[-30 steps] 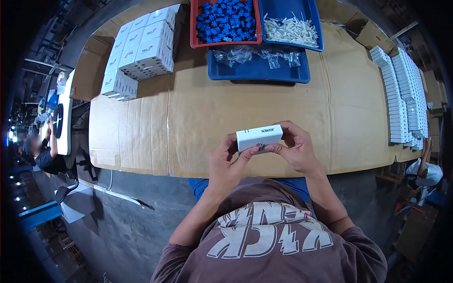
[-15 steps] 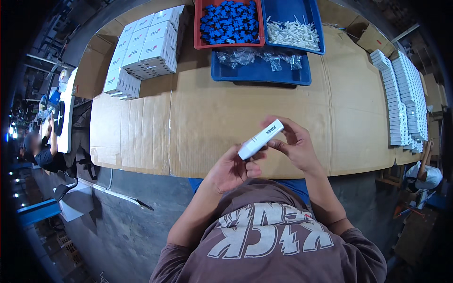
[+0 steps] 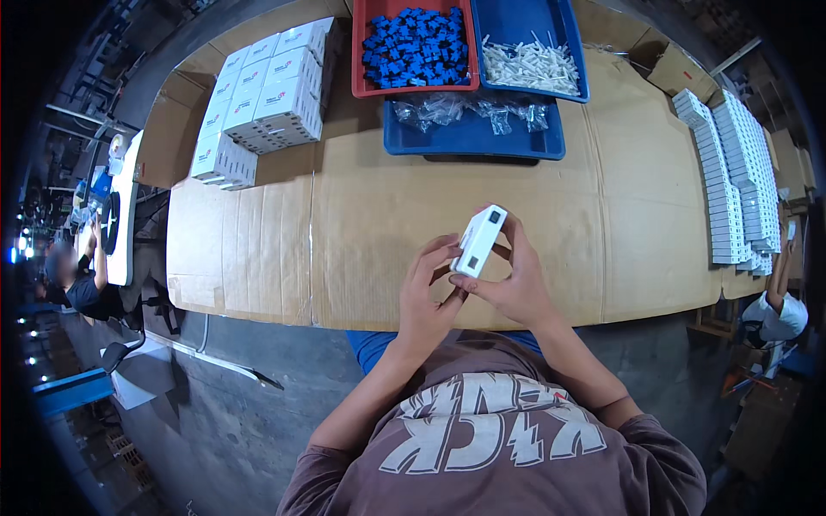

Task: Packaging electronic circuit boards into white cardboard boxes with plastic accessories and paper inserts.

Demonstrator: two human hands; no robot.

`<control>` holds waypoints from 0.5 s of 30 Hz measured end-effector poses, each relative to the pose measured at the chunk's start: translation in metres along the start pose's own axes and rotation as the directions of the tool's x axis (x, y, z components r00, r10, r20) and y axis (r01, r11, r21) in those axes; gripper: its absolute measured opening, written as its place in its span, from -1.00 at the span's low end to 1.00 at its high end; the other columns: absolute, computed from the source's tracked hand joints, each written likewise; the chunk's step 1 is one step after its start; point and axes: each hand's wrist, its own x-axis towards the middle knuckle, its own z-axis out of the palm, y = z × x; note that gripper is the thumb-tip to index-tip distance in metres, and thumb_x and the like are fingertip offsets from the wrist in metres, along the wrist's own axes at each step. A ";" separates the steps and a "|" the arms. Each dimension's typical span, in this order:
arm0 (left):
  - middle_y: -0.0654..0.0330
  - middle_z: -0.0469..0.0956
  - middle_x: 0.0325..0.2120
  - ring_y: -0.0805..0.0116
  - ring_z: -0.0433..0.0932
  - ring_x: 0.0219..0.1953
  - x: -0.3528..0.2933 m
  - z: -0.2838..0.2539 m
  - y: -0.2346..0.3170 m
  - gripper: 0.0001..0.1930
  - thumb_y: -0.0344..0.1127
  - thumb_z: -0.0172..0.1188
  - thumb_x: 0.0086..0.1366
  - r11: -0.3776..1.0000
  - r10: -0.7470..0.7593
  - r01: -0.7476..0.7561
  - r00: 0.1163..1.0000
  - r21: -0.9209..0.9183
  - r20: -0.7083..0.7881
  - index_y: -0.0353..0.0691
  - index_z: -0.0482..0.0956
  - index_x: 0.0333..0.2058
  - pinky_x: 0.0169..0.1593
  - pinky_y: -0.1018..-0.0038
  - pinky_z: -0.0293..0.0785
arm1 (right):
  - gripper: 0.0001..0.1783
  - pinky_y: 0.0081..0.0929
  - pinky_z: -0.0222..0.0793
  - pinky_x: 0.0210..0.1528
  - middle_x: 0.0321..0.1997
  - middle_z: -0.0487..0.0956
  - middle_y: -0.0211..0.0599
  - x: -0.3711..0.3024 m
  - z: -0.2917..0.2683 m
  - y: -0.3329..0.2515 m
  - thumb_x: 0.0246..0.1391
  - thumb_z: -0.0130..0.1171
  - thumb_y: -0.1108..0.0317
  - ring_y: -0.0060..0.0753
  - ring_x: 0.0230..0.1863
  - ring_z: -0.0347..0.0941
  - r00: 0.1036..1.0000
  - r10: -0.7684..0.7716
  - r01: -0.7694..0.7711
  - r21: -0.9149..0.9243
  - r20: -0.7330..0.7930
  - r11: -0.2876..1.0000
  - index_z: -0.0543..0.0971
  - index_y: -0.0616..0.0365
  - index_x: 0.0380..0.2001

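A small white box [image 3: 478,243] with dark square marks on its upward side is held tilted over the near middle of the table. My left hand [image 3: 430,288] closes on its left side, fingertips against the edge and thumb near the lower corner. My right hand [image 3: 519,282] grips it from the right, with the thumb at the bottom end and the fingers behind its far right side. Part of the box's underside is hidden by my fingers.
Cardboard covers the table [image 3: 361,249]. Stacked white cartons [image 3: 258,103] stand far left; rows of slim white boxes [image 3: 731,181] line the right. At the back are a red tray [image 3: 413,91] of blue pieces, a blue tray [image 3: 578,52] of white pieces and another blue tray [image 3: 473,147] with clear bags.
The white box has been turned over from its printed face to the side with dark squares, and stands steeper. My left hand has shifted its hold along its left edge.
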 end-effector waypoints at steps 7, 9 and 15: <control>-0.02 0.46 0.19 0.10 0.61 0.12 0.000 0.008 -0.023 -0.46 -0.52 0.36 0.22 0.960 -0.279 0.271 0.951 0.074 0.132 -0.33 0.47 0.18 0.11 0.27 0.61 | 0.17 -0.03 0.33 0.39 0.40 0.31 0.09 0.013 -0.030 0.019 -0.27 0.68 0.29 0.23 0.41 0.31 0.922 -0.386 0.367 -0.369 0.022 0.854 0.23 0.09 0.42; -0.03 0.48 0.12 0.09 0.63 0.01 -0.010 0.010 -0.028 -0.54 -0.47 0.32 0.29 0.942 -0.314 0.279 0.928 0.184 0.200 -0.37 0.50 0.16 0.07 0.30 0.61 | 0.16 -0.05 0.35 0.37 0.39 0.33 0.11 0.008 -0.045 0.011 -0.23 0.67 0.20 0.22 0.37 0.34 0.962 -0.269 0.261 -0.428 0.044 0.865 0.23 0.10 0.42; 0.01 0.55 0.11 0.18 0.66 -0.02 -0.007 0.035 -0.009 -0.62 -0.43 0.31 0.37 0.948 -0.246 0.159 0.915 0.275 0.319 -0.28 0.54 0.14 0.06 0.36 0.60 | 0.12 -0.11 0.35 0.35 0.34 0.40 0.13 -0.017 -0.099 0.057 -0.16 0.62 0.02 0.15 0.32 0.41 0.997 0.005 -0.034 -0.382 -0.077 0.924 0.28 0.19 0.41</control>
